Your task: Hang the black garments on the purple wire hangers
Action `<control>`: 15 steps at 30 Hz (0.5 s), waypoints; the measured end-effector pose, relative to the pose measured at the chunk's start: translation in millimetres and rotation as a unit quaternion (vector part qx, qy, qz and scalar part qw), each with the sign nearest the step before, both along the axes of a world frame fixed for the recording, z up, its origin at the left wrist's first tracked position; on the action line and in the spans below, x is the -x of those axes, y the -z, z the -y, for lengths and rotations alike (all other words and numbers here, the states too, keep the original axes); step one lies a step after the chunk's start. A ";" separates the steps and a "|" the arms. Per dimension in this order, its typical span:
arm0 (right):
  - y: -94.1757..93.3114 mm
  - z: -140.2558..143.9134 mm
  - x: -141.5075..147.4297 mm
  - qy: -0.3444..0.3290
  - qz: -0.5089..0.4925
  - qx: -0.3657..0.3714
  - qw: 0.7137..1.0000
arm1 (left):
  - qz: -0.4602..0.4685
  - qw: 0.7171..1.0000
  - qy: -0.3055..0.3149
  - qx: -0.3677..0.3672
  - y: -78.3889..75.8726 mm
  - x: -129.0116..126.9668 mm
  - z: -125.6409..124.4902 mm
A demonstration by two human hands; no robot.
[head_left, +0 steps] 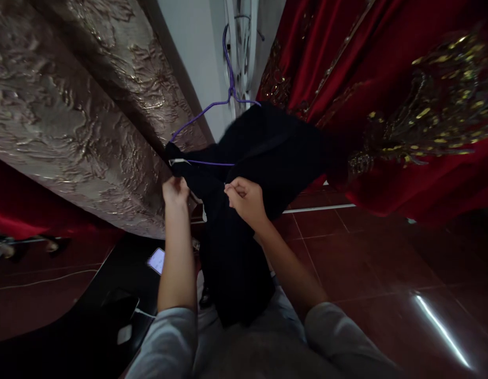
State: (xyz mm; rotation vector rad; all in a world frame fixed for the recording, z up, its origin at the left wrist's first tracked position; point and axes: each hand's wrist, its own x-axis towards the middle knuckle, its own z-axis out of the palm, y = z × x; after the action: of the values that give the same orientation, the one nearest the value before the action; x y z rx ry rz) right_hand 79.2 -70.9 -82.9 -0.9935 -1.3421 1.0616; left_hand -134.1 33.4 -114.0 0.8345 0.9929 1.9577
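Note:
A black garment (244, 247) hangs in front of me from a purple wire hanger (212, 107), its lower part falling over my lap. My left hand (175, 191) is closed on the garment's left edge, its fingers partly hidden by the cloth. Just below the hanger's bar, my right hand (246, 200) makes a pinch against the garment's front. A tiny pale spot shows at its fingertips, too small to name. A whitish strip (178, 161) lies near the garment's top left, by the bar.
The hanger hooks onto a white metal frame (244, 47). Beige textured fabric (110, 121) hangs at left, red cloth with gold decoration (421, 116) at right. On a black surface (70, 321) at lower left lie a lit phone (157, 260) and a dark device (121, 305) with a white cable.

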 end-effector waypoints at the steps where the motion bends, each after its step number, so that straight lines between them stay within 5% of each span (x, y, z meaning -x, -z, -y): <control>1: 10.0 1.8 -3.4 0.012 -0.037 0.022 0.999 | 0.025 0.999 0.008 0.038 17.0 -10.3 12.3; 4: 49.9 11.0 -24.5 0.116 -0.123 0.078 0.982 | 0.070 0.991 0.036 0.107 52.5 -47.4 58.5; 7: 82.0 21.2 -53.5 0.217 -0.134 0.076 0.964 | 0.088 0.988 0.051 0.120 61.2 -79.7 96.9; 11: 78.6 29.5 -73.6 0.190 -0.081 0.027 0.978 | -0.053 0.993 0.100 0.042 35.9 -109.8 123.2; 15: 48.8 28.8 -55.8 0.022 0.000 -0.031 0.999 | -0.308 0.935 0.160 -0.074 -7.1 -127.2 132.5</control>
State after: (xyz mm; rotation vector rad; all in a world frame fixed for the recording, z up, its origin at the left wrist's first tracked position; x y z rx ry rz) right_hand 135.0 -99.7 -131.7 -0.9723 -1.3392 0.9822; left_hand -6.9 -99.1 -106.8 1.6500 0.9740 1.5234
